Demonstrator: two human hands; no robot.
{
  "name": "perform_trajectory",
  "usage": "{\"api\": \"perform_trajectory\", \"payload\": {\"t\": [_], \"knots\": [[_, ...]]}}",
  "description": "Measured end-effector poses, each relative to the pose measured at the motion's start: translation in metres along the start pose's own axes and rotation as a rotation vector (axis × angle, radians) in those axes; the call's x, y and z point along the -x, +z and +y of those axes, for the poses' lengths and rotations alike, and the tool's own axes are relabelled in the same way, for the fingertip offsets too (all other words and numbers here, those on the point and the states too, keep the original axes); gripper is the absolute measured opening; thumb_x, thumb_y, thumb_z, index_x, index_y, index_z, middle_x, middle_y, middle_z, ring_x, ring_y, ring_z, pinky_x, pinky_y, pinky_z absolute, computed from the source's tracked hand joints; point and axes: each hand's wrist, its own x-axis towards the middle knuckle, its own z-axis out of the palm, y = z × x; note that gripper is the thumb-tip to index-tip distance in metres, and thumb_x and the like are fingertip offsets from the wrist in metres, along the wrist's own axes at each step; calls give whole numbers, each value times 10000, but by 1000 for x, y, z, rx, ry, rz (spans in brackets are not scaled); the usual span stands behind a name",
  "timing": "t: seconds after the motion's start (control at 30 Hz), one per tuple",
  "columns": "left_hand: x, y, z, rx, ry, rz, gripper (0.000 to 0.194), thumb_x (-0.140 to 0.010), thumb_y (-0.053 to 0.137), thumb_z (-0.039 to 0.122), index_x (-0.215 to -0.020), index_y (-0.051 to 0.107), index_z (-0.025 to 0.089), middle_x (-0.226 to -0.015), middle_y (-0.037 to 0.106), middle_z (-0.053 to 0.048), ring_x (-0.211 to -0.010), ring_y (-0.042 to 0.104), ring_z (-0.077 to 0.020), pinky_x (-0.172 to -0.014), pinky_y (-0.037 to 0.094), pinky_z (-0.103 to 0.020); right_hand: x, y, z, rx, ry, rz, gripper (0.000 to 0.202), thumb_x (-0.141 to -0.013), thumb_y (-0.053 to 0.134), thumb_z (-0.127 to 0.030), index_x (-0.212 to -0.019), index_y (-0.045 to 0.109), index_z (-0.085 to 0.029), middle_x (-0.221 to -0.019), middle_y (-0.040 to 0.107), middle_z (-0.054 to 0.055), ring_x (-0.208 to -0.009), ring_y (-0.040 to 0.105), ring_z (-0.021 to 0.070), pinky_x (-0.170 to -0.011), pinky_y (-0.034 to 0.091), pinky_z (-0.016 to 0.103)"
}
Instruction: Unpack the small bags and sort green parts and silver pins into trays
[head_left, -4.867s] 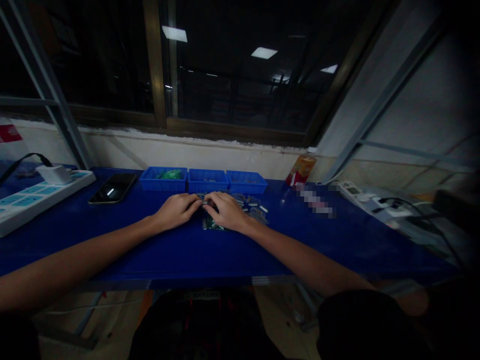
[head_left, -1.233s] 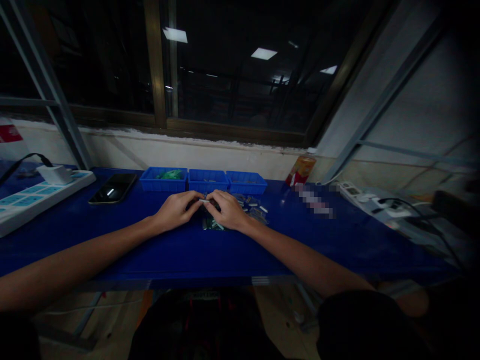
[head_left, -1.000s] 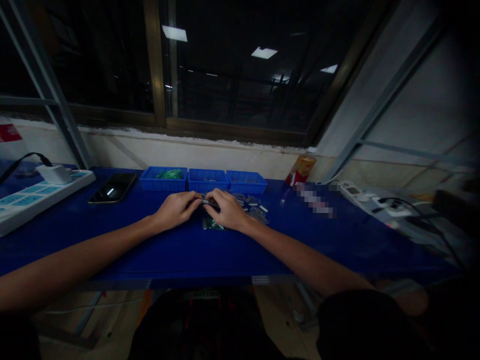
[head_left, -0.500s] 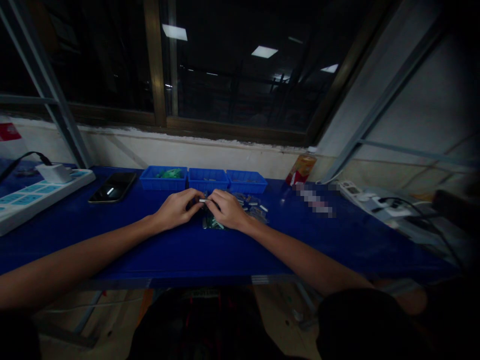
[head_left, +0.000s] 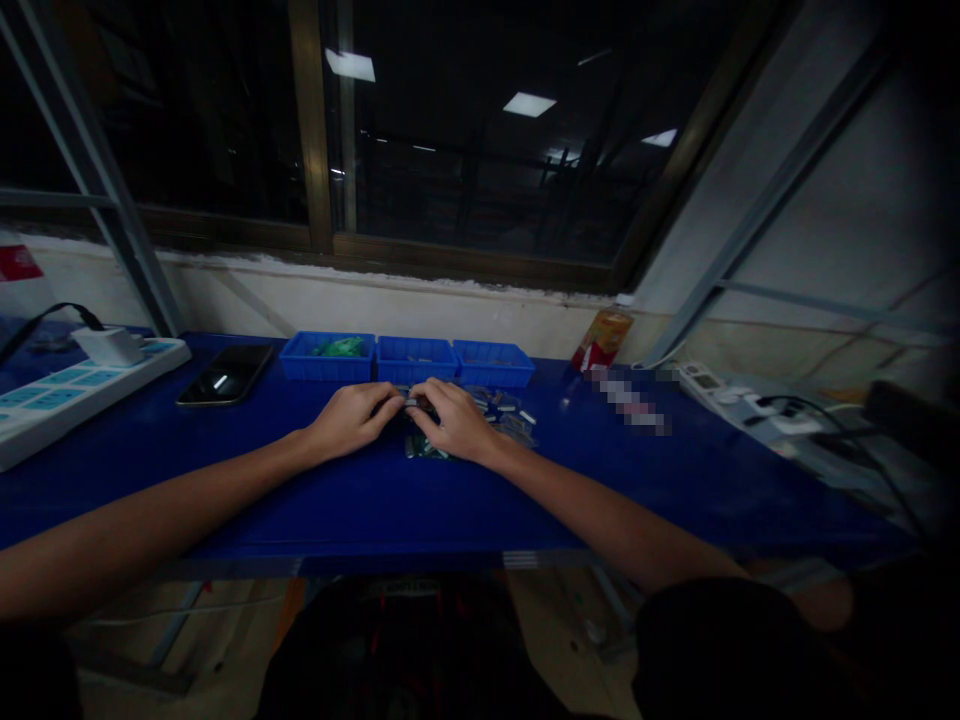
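My left hand (head_left: 358, 418) and my right hand (head_left: 453, 420) meet over the middle of the blue table. Between their fingertips is a small grey piece (head_left: 409, 403), gripped from both sides; it is too small and dark to name its kind. Both hands are closed, thumbs and fingers pinched together. Under and beside my right hand lie small green boards (head_left: 426, 447) with pale parts on them, partly covered by the hand. More small pieces in clear plastic (head_left: 517, 426) lie just to its right.
Three blue bins stand behind my hands: a left bin (head_left: 327, 370) with green pieces, a middle bin (head_left: 417, 372) and a right bin (head_left: 496, 374). A phone (head_left: 226, 375) and a white power strip (head_left: 90, 385) lie left. A drink bottle (head_left: 602, 340) stands at the back right.
The small piece has turned between my fingers, so its pale bar no longer shows as it did. My left thumb has shifted up and in towards the right hand.
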Motion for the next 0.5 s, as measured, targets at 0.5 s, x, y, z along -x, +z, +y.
{"api": "perform_trajectory", "payload": {"t": [0.5], "knots": [[1,2,0,39,18,55,222,-897,383,317,-966,536,171,-862,627,-38,-761,592,-155,-685,449,-273,0,-1,1,-58,55,16,152,-850,471,-319,-930,490,-192,-777,578,27,-715,534,152,-688,400,285]]}}
